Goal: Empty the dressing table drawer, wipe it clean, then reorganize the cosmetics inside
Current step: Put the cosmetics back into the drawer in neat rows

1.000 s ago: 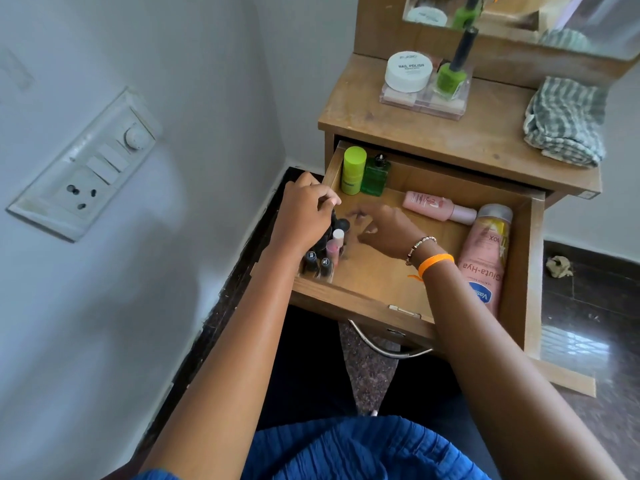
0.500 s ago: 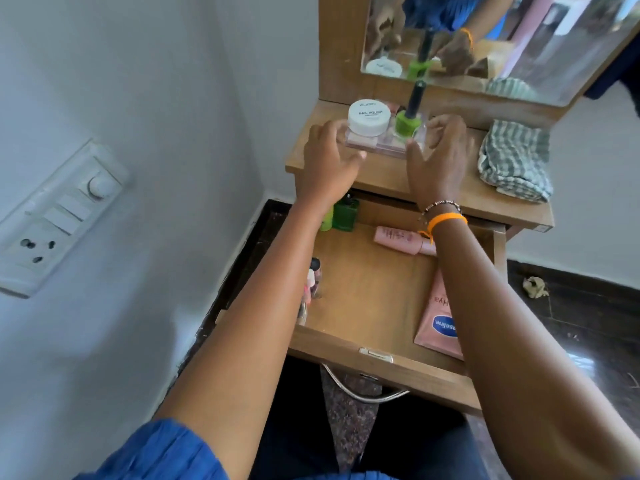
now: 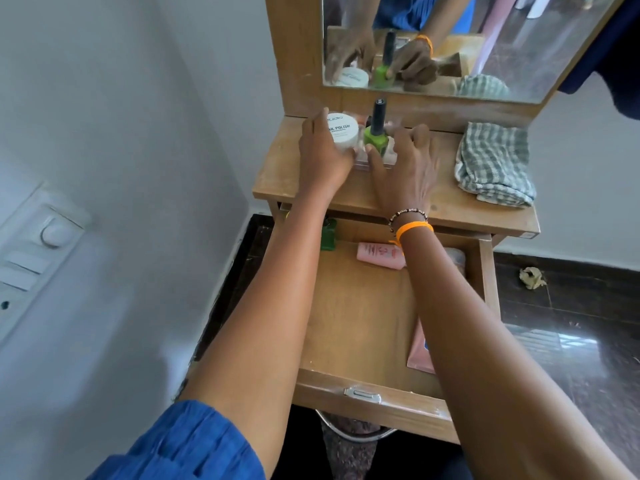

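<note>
Both hands on the dressing table top (image 3: pixel 311 181), at a clear tray (image 3: pixel 375 161) that serves as landmark. Left hand (image 3: pixel 320 155) curls round the tray's left end, thumb and fingers against the white jar (image 3: pixel 343 131) marked "NAIL POLISH" that stands on it. Right hand (image 3: pixel 403 164) curls round the tray's right end, thumb touching the base of the green nail polish bottle (image 3: pixel 479 142) — correction, the green nail polish bottle (image 3: pixel 375 138), upright with a black cap, just right of the jar. Beaded bracelet (image 3: pixel 407 214) and orange band (image 3: pixel 412 228) on the right wrist. Right of the tray, well apart: folded checked cloth (image 3: pixel 493 162). Behind the tray: mirror (image 3: pixel 485 46), reflecting hands and bottle. Below the tray: drawer (image 3: pixel 367 398) pulled open, floor mostly bare; pink tube (image 3: pixel 379 254) lying at its back, dark green bottle (image 3: pixel 328 235) at back left, pink pouch (image 3: pixel 419 355) on the right side, partly hidden under the forearm. Far left of the tray: wall switch plate (image 3: pixel 38 251).
</note>
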{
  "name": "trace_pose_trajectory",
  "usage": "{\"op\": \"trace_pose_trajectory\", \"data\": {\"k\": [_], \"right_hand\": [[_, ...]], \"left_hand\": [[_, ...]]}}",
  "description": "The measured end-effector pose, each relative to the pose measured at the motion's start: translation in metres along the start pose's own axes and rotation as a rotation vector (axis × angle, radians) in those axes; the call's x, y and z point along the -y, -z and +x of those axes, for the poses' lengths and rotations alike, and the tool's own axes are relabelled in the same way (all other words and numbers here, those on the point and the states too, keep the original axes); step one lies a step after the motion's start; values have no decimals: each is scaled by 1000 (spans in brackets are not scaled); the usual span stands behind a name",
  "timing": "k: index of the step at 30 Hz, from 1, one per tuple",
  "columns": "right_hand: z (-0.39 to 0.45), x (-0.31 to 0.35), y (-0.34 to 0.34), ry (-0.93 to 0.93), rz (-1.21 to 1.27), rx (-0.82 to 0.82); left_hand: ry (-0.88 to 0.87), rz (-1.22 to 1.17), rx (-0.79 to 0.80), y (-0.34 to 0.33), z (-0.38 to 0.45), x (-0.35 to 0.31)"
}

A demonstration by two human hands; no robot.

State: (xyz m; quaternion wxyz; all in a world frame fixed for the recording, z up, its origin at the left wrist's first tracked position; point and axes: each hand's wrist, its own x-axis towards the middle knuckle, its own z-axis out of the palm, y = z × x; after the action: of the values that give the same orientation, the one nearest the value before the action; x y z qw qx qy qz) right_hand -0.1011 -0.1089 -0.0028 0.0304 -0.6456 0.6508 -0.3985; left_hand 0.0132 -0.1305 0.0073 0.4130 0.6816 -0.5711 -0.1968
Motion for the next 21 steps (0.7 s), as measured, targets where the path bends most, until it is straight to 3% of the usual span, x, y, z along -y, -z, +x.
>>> {"op": "trace_pose_trajectory", "data": {"k": [5,13,21], "right_hand": [[-1,0,0,-1,33,-27],[-4,3,2,10,60,-48],[-17,6,10,166,75,-144]], "left_hand": [[-34,-15,-101,3,-5,-5],[-48,-42,-95,41,-77,15],[95,-237,-179,74,-133,76]]}}
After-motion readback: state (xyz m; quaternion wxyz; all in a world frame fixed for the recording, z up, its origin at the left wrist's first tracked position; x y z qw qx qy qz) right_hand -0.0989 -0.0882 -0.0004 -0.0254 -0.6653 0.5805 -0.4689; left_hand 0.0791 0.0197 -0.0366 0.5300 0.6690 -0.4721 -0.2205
